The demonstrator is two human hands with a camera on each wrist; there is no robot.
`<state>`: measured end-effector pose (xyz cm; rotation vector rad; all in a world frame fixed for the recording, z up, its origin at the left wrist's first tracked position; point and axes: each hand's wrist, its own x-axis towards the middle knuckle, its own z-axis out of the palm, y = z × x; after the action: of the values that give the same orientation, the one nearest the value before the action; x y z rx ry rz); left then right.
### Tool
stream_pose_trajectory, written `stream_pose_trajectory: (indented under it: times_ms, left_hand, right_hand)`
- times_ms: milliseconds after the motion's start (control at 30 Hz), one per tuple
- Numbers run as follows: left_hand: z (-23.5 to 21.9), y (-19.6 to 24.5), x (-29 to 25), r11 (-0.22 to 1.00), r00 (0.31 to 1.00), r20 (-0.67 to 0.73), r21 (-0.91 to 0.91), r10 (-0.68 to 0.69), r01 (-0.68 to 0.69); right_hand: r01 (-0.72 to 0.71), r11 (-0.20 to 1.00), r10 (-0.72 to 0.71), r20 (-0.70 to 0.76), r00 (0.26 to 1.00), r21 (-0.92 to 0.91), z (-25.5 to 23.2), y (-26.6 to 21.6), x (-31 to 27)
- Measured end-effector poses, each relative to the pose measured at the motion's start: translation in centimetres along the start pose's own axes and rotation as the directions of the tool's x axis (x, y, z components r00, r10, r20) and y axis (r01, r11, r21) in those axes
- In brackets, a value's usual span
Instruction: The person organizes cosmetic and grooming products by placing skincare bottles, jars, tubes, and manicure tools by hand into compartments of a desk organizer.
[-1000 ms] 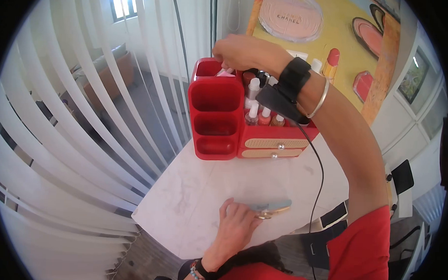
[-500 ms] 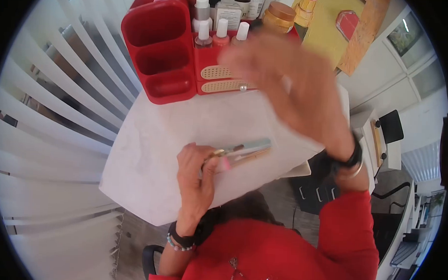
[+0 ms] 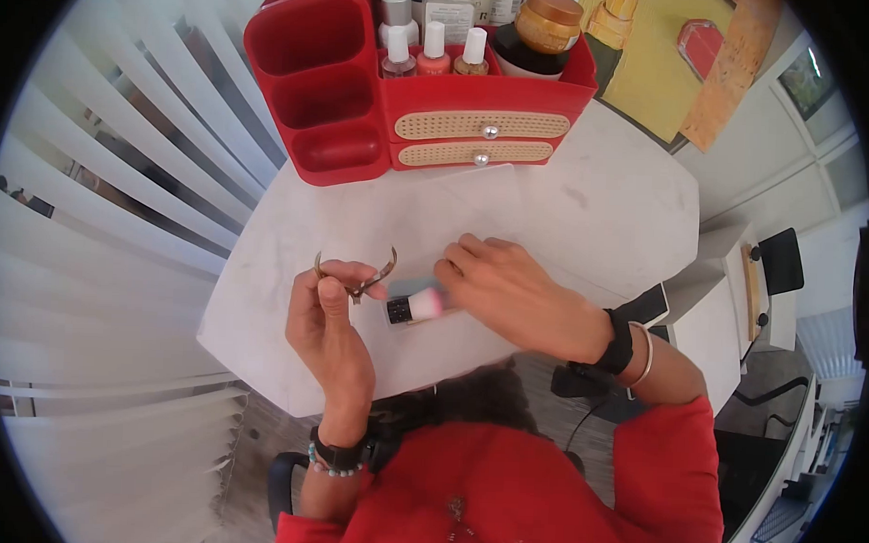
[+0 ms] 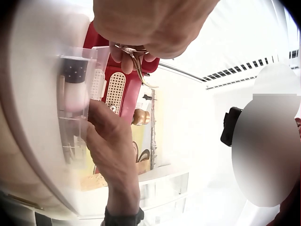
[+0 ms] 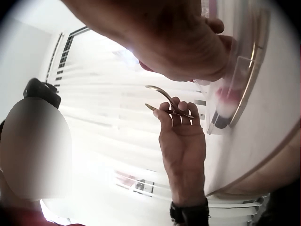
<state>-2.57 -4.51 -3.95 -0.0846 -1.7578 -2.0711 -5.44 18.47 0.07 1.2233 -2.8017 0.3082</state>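
Observation:
In the head view my left hand (image 3: 332,330) holds up gold nippers (image 3: 359,286), their two curved handles spread apart. A clear tray (image 3: 394,325) lies on the table just right of them. In it is a brush (image 3: 414,307) with a dotted black handle and pink-white bristles. My right hand (image 3: 520,296) curls its fingers at the tray's right end, its fingertips largely hidden. The left wrist view shows my right hand (image 4: 113,141) gripping the wall of the clear tray (image 4: 94,59) near the bristles. A gold, slender item (image 5: 254,56) lies along the tray in the right wrist view.
A red organizer (image 3: 393,88) with drawers, empty compartments, nail polish bottles (image 3: 433,56) and a jar (image 3: 547,22) stands at the back of the white table (image 3: 271,295). White blinds (image 3: 121,194) hang at left. A painted yellow board (image 3: 652,68) is at back right.
My right hand came down from the organizer to the tray's right end. My left hand moved left and lifted the nippers off the tray. The brush, now plainly visible, lies in the tray.

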Motion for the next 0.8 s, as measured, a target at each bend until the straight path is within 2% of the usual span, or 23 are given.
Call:
stream_pose_trajectory:
  times_ms: [33,167,233,367,433,467,533,600,633,700,733,767,800]
  left_hand:
    - [-0.1,0.4,-0.2,0.999,1.0,-0.004,0.039,-0.025,0.025]
    - [-1.0,0.9,-1.0,0.993,0.995,-0.065,0.088,-0.074,0.08]
    - [-1.6,0.7,-1.1,0.993,0.993,-0.077,0.065,-0.091,0.096]
    - [-2.0,2.1,0.0,0.992,0.99,-0.096,0.059,-0.106,0.112]
    - [-2.2,2.9,0.9,0.996,0.992,-0.099,0.043,-0.073,0.078]
    - [-2.2,3.3,1.4,0.998,0.992,-0.118,0.023,-0.053,0.056]
    - [-2.5,3.7,2.3,1.0,0.992,-0.125,-0.027,-0.012,0.009]
    - [-2.5,4.6,3.0,1.0,0.99,-0.141,-0.023,-0.011,0.008]
    - [-2.5,5.0,3.2,1.0,0.988,-0.154,-0.014,-0.021,0.019]
    - [-2.6,5.3,3.5,1.0,0.987,-0.16,-0.018,-0.02,0.017]
    - [-2.7,5.3,3.6,0.999,0.986,-0.166,-0.025,-0.026,0.022]
    - [-2.9,5.2,3.7,1.0,0.985,-0.171,-0.025,-0.02,0.015]
    - [-3.1,5.1,3.7,0.999,0.984,-0.173,-0.033,-0.035,0.029]
  right_hand:
    - [0.037,0.998,-0.033,0.061,0.998,-0.059,-0.1,0.0,0.3]
    - [0.056,0.998,-0.057,-0.015,0.998,-0.043,-0.4,0.8,0.2]
    - [-0.05,0.998,0.049,-0.034,0.998,-0.034,-1.0,0.6,0.1]
    - [-0.083,0.996,0.084,-0.163,0.983,0.015,-5.3,0.7,0.8]
    - [-0.137,0.958,0.22,-0.341,0.914,0.251,-8.3,0.9,2.0]
    - [-0.13,0.963,0.21,-0.352,0.912,0.238,-9.3,1.2,3.1]
    - [0.008,0.931,0.244,-0.636,0.733,0.366,-11.8,2.0,6.7]
    - [0.056,0.944,0.223,-0.753,0.619,0.326,-15.0,2.6,10.5]
    - [0.062,0.945,0.217,-0.757,0.616,0.322,-15.8,3.3,12.6]
    - [0.191,0.908,0.209,-0.799,0.564,0.373,-16.8,4.0,16.5]
    - [0.143,0.913,0.217,-0.752,0.622,0.383,-16.6,3.5,17.9]
    - [0.151,0.913,0.21,-0.754,0.622,0.379,-15.8,3.4,19.3]
    - [0.114,0.947,0.153,-0.732,0.664,0.301,-14.4,3.6,20.7]
